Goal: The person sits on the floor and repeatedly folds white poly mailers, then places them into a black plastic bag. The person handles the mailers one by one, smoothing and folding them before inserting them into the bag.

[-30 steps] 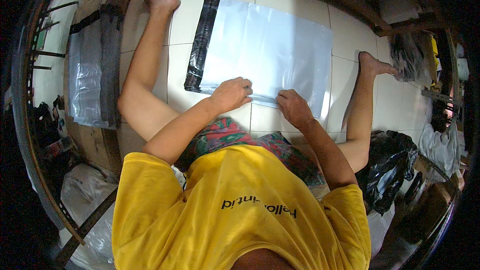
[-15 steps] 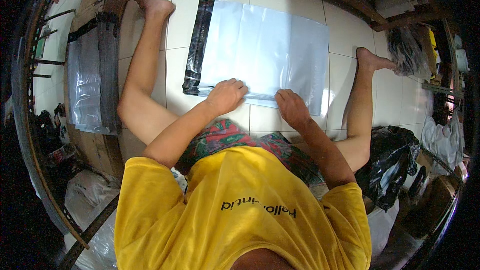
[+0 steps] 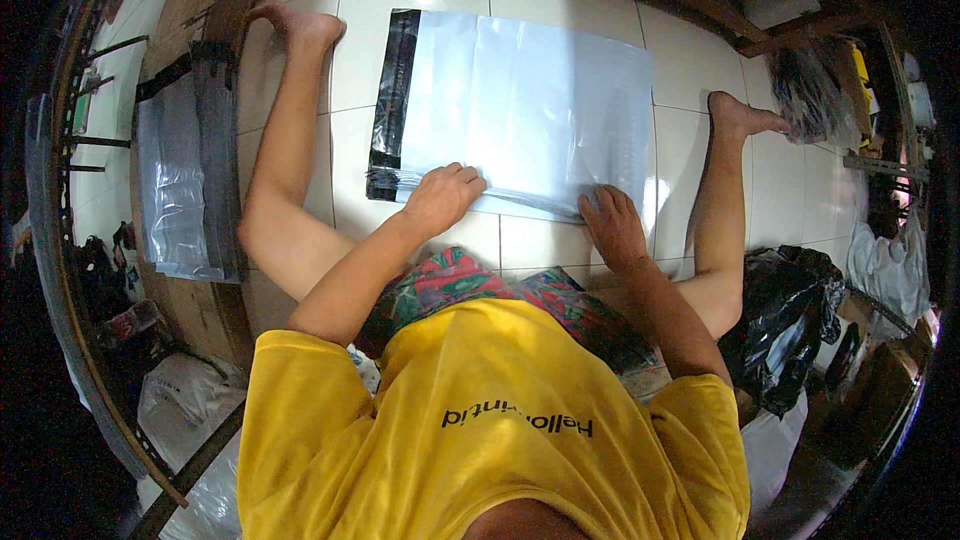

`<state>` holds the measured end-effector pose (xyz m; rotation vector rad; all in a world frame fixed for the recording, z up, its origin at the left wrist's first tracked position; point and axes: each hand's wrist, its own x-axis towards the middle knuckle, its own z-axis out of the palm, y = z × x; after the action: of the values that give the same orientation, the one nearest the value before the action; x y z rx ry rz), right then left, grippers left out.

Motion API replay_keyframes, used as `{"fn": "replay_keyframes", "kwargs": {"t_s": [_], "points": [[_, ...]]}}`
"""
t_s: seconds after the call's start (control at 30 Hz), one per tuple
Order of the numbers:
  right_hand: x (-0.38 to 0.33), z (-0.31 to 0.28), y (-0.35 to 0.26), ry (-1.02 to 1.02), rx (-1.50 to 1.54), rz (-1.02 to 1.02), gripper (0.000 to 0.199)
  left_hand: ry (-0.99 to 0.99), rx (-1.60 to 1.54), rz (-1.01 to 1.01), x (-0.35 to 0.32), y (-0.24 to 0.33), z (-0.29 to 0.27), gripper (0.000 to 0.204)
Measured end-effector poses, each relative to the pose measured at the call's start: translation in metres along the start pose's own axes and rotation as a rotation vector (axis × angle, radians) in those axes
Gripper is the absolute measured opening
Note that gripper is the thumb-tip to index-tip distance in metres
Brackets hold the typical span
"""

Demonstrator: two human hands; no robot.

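Hands: left hand (image 3: 445, 197) and right hand (image 3: 612, 226) set apart on the folded edge (image 3: 530, 202), fingers bent; whether plastic is pinched cannot be told.
Plastic bag (image 3: 520, 105): laid flat on the tiled floor (image 3: 690, 160), between the spread legs (image 3: 285, 145).
Handling: judged light, limp, slippery; easily creased, hardly fragile.
Hold: best taken along the folded edge, where layers are gathered, with both ends supported.
Black strip (image 3: 393, 80): carried at the left end.
Long axis: directed left to right, right end slanted slightly toward the person.
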<state>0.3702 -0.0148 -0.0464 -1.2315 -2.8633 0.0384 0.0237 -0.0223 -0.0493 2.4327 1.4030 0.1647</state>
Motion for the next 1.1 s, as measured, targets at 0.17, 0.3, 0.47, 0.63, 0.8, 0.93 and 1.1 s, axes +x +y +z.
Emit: {"fn": "replay_keyframes", "kwargs": {"t_s": [0.17, 0.3, 0.47, 0.63, 0.8, 0.93, 1.1], "points": [[-0.014, 0.007, 0.012, -0.131, 0.143, 0.155, 0.039, -0.003, -0.020, 0.000, 0.001, 0.001, -0.002, 0.020], [-0.024, 0.015, 0.043, -0.258, 0.357, 0.261, 0.044, -0.025, -0.033, -0.013, 0.004, -0.005, -0.003, 0.024], [-0.031, 0.012, 0.059, -0.154, 0.313, 0.183, 0.035, -0.120, -0.088, -0.052, 0.013, -0.010, -0.011, 0.029], [-0.018, -0.003, 0.071, -0.289, 0.331, 0.246, 0.027, -0.126, -0.168, -0.081, 0.015, -0.015, -0.013, 0.023], [-0.021, -0.002, 0.074, -0.118, 0.404, 0.239, 0.022, -0.046, -0.042, -0.045, -0.008, -0.024, -0.023, 0.022], [-0.015, -0.010, 0.076, -0.130, 0.346, 0.203, 0.019, -0.105, 0.140, -0.105, -0.033, -0.046, -0.041, 0.016], [-0.010, -0.011, 0.081, -0.177, 0.401, 0.316, 0.016, -0.179, 0.011, -0.218, -0.041, -0.075, -0.049, 0.015]]}}
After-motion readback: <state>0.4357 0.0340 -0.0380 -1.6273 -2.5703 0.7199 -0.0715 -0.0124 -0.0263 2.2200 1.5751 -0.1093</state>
